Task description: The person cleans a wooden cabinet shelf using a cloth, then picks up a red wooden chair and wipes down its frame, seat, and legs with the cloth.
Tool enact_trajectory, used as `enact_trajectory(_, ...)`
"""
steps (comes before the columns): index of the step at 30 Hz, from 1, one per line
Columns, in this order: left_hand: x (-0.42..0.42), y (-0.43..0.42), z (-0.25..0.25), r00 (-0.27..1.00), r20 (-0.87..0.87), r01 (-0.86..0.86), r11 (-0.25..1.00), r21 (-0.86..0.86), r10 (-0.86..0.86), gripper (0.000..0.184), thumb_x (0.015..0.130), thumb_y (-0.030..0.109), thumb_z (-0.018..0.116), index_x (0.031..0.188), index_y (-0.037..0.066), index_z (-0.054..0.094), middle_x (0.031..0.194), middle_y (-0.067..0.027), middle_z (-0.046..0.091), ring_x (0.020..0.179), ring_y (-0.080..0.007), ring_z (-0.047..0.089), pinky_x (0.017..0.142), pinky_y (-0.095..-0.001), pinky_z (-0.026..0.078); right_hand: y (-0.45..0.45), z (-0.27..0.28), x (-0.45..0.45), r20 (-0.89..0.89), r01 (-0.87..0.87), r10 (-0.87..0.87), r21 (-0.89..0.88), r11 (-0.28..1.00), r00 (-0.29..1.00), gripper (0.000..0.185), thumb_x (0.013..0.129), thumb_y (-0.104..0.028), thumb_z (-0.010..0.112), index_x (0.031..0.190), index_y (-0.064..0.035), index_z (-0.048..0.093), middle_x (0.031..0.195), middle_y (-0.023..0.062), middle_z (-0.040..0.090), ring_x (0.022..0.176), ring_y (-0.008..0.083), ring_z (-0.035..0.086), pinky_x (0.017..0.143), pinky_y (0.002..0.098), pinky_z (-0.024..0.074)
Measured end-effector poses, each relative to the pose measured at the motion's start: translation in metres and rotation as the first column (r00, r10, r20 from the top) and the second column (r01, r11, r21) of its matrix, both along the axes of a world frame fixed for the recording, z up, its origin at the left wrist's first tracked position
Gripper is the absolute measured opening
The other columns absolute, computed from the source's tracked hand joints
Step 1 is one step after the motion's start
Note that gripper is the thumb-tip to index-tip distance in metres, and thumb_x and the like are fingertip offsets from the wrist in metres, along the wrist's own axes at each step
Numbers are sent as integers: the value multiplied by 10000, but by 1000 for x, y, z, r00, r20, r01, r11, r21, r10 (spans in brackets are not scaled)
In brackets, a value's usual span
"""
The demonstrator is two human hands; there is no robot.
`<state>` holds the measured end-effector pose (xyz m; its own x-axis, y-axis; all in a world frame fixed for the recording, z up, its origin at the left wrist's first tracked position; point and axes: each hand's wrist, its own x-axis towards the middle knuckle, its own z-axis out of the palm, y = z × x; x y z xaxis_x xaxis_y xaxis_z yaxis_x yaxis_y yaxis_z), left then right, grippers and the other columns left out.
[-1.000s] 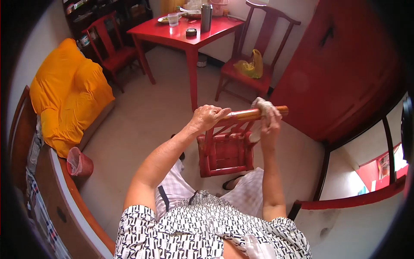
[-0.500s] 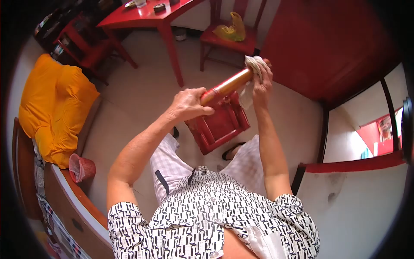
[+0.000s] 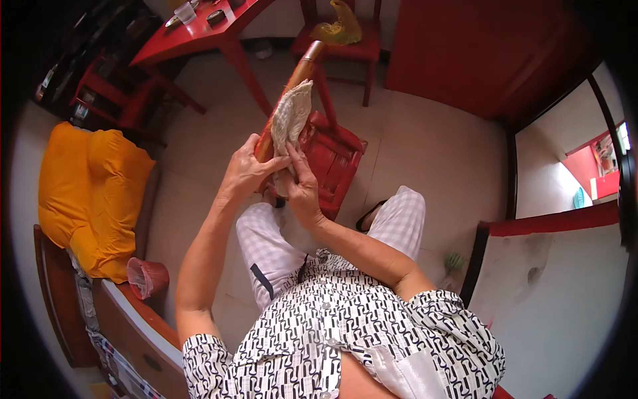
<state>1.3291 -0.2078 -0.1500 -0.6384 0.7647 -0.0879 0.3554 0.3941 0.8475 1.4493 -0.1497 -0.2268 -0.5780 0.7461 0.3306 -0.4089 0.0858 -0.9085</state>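
A small red wooden chair [image 3: 332, 166] is tipped between my legs, its top rail [image 3: 302, 70] pointing up and away from me. My left hand [image 3: 244, 167] is closed round the near end of that rail. In my right hand [image 3: 300, 189] is a whitish cloth [image 3: 292, 116], which lies along the rail just beyond my left hand. The two hands are close together, nearly touching. Part of the chair's frame is hidden behind the cloth and my hands.
A red table [image 3: 199, 36] with a clear cup [image 3: 185, 12] stands at the upper left. A yellow bag [image 3: 340, 26] lies on a red chair [image 3: 372, 41]. Orange-covered furniture [image 3: 93, 193] and a pink bin [image 3: 147, 278] are at the left, a red-edged partition [image 3: 558, 223] at the right.
The rail has swung from nearly crosswise to pointing away from me. My right hand and the cloth have slid from its far end toward my left hand. The view has tilted down.
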Motion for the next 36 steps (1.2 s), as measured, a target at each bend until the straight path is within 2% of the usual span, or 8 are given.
enact_trajectory(4, 14, -19, 13, 1000, 3, -20, 999, -36, 20, 635, 664, 374, 895, 1087, 18, 584, 914, -92, 682, 819, -157, 663, 709, -314, 551, -1, -43, 9, -110, -373, 367, -472, 799, 924, 506, 917, 6, 522, 1420, -21, 474, 1238, 137, 610, 1071, 237, 634, 923, 309, 507)
enact_trajectory(10, 41, -49, 14, 994, 104, -49, 998, 33, 45, 480, 737, 210, 851, 1092, 15, 593, 938, -68, 696, 869, -138, 660, 780, -300, 532, 29, -142, 25, -46, -182, 346, -910, 373, 937, 450, 934, -39, 525, 1383, -22, 499, 1098, 89, 661, 932, 183, 651, 878, 289, 524)
enact_trajectory(13, 51, -56, 20, 998, 58, -36, 999, 33, 34, 471, 738, 183, 830, 1106, 14, 589, 920, -65, 695, 856, -134, 653, 769, -293, 527, 63, -164, 22, 62, -91, 353, -912, 400, 933, 437, 922, -49, 520, 1357, -13, 517, 1100, 91, 660, 947, 198, 650, 901, 298, 511)
enact_trajectory(16, 59, -72, 19, 1000, -7, -14, 999, 35, 14, 492, 731, 189, 833, 1114, 16, 578, 887, -58, 693, 831, -128, 646, 754, -290, 523, 106, -160, -11, 432, 50, 13, -134, 990, 902, 481, 878, -86, 538, 1350, 5, 508, 1166, 139, 646, 1064, 295, 630, 938, 371, 484)
enact_trajectory(20, 94, -83, 36, 990, 114, -74, 993, -92, 84, 431, 758, 113, 765, 1116, 40, 538, 876, -42, 681, 789, -103, 631, 754, -292, 522, 175, -187, -70, 568, -183, -311, 650, 738, 762, 583, 865, -128, 489, 1429, -16, 397, 1388, 260, 494, 1242, 444, 503, 1016, 467, 456)
enact_trajectory(30, 107, -115, 15, 994, 99, -55, 997, 60, 49, 519, 693, 59, 790, 1149, 20, 544, 923, -79, 714, 830, -144, 683, 801, -306, 535, 146, -159, -36, 259, 39, -648, 912, 408, 716, 555, 871, -56, 478, 1417, 2, 394, 1349, 286, 470, 1199, 471, 507, 1000, 501, 452)
enact_trajectory(33, 107, -111, 23, 986, 136, -92, 996, 4, 91, 504, 701, 37, 767, 1147, 17, 533, 923, -80, 717, 839, -140, 687, 799, -302, 539, 105, -216, -46, 642, -114, -168, 374, 920, 748, 564, 863, -47, 489, 1416, -6, 387, 1422, 278, 404, 1256, 479, 460, 1008, 501, 443)
enact_trajectory(36, 103, -102, 26, 988, 127, -89, 996, 30, 84, 498, 703, 37, 759, 1145, 13, 530, 922, -81, 716, 831, -138, 685, 791, -299, 540, 69, -228, -47, 503, -107, -316, 646, 755, 804, 590, 864, -85, 542, 1433, -55, 385, 1393, 248, 423, 1065, 487, 567, 877, 543, 508)
